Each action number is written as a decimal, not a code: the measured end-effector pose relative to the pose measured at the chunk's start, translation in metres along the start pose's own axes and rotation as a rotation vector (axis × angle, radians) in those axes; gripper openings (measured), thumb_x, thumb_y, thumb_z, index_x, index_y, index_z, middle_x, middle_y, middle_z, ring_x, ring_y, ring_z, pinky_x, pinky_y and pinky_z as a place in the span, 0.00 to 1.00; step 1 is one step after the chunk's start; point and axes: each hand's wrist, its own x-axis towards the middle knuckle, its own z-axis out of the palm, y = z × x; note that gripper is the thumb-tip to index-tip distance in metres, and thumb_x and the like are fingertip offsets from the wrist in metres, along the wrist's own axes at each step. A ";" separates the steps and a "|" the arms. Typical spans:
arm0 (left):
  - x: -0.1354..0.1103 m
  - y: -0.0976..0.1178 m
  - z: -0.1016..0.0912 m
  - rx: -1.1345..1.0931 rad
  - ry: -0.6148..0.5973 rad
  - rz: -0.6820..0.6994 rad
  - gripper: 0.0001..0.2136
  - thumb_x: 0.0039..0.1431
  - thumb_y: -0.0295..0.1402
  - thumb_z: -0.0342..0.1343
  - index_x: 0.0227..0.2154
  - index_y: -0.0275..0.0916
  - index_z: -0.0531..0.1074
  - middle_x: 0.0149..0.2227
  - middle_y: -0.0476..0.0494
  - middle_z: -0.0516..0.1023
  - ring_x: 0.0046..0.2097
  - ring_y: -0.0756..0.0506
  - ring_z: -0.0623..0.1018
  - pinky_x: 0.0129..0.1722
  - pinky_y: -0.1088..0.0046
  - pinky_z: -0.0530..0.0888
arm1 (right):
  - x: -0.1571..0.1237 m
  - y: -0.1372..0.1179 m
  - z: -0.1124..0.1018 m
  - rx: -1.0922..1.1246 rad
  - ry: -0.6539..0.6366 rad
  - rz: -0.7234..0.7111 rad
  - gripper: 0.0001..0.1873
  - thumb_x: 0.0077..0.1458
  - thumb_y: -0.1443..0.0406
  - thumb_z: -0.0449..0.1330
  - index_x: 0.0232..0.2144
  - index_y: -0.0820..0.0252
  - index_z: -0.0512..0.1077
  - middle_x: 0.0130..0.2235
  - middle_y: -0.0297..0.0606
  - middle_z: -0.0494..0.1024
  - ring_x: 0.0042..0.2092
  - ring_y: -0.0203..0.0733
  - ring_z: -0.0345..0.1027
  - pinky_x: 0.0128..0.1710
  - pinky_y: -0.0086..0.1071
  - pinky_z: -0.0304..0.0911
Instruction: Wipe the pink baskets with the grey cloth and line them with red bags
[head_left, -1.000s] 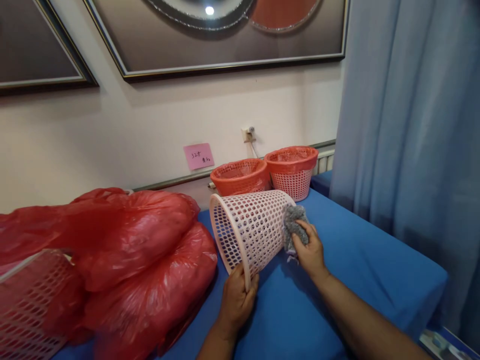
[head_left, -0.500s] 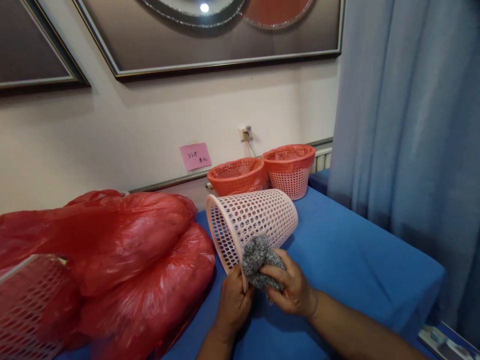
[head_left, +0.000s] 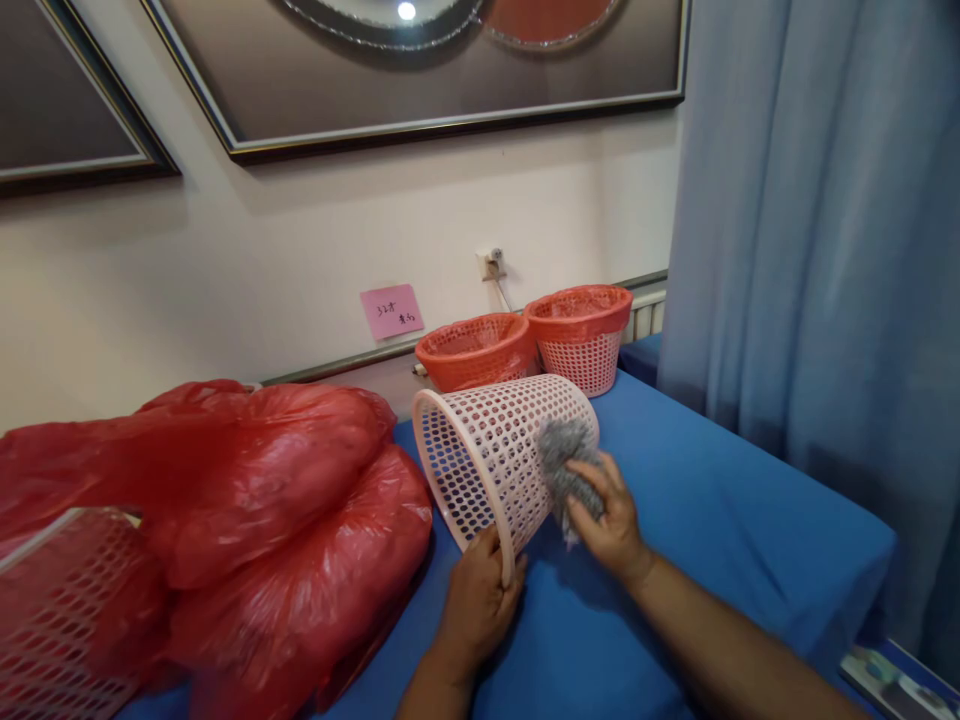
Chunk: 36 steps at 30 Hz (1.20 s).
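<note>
A pale pink perforated basket [head_left: 495, 450] lies on its side on the blue table [head_left: 697, 520], its open mouth toward the left. My left hand [head_left: 480, 600] grips the basket's lower rim. My right hand [head_left: 607, 515] is closed on a grey fuzzy cloth [head_left: 564, 458] and presses it against the basket's outer wall near the base.
Big red plastic bags [head_left: 247, 500] fill the left side. Another mesh basket [head_left: 60, 610] sits at the bottom left. Two baskets lined with red bags [head_left: 581, 325] stand by the wall. A blue curtain [head_left: 817, 240] hangs on the right.
My right hand swept the cloth from the basket's base down to its rim, then back up toward the base. My left hand kept its hold on the rim.
</note>
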 end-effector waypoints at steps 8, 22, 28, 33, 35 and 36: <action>-0.009 -0.004 -0.001 -0.179 0.249 0.035 0.20 0.69 0.40 0.53 0.60 0.39 0.70 0.52 0.34 0.80 0.54 0.35 0.80 0.56 0.52 0.77 | -0.020 -0.036 0.000 0.139 -0.373 -0.325 0.26 0.51 0.68 0.61 0.54 0.52 0.71 0.60 0.47 0.68 0.47 0.44 0.75 0.44 0.37 0.76; -0.005 0.004 0.004 -0.013 0.084 0.032 0.15 0.54 0.22 0.51 0.39 0.38 0.80 0.43 0.37 0.81 0.49 0.36 0.80 0.51 0.55 0.80 | 0.029 0.041 -0.002 0.015 0.254 0.410 0.21 0.57 0.58 0.59 0.50 0.60 0.76 0.48 0.46 0.80 0.50 0.51 0.75 0.57 0.53 0.69; -0.003 0.004 0.005 0.037 -0.096 -0.057 0.21 0.47 0.20 0.52 0.42 0.39 0.80 0.44 0.36 0.80 0.48 0.36 0.79 0.50 0.55 0.78 | 0.000 -0.004 -0.009 0.034 0.007 -0.095 0.22 0.56 0.67 0.60 0.54 0.53 0.74 0.58 0.45 0.71 0.58 0.50 0.71 0.58 0.45 0.69; -0.001 0.008 0.004 0.005 -0.117 -0.056 0.18 0.57 0.23 0.50 0.47 0.41 0.79 0.43 0.37 0.79 0.46 0.38 0.78 0.52 0.55 0.77 | -0.022 -0.037 -0.006 0.128 -0.211 -0.396 0.28 0.53 0.70 0.60 0.57 0.52 0.70 0.64 0.45 0.63 0.56 0.49 0.71 0.51 0.40 0.73; -0.001 0.005 0.004 0.009 -0.110 -0.060 0.20 0.55 0.22 0.51 0.47 0.41 0.79 0.44 0.37 0.79 0.47 0.38 0.77 0.52 0.56 0.77 | -0.019 -0.030 -0.002 0.127 -0.168 -0.273 0.25 0.54 0.70 0.59 0.55 0.52 0.71 0.60 0.45 0.68 0.55 0.49 0.72 0.53 0.42 0.72; -0.001 0.003 0.004 0.004 -0.096 -0.067 0.21 0.52 0.21 0.51 0.47 0.41 0.79 0.45 0.38 0.79 0.47 0.38 0.77 0.52 0.56 0.76 | -0.015 -0.023 -0.001 0.112 -0.113 -0.165 0.23 0.55 0.69 0.59 0.53 0.53 0.73 0.57 0.44 0.71 0.55 0.49 0.72 0.54 0.44 0.71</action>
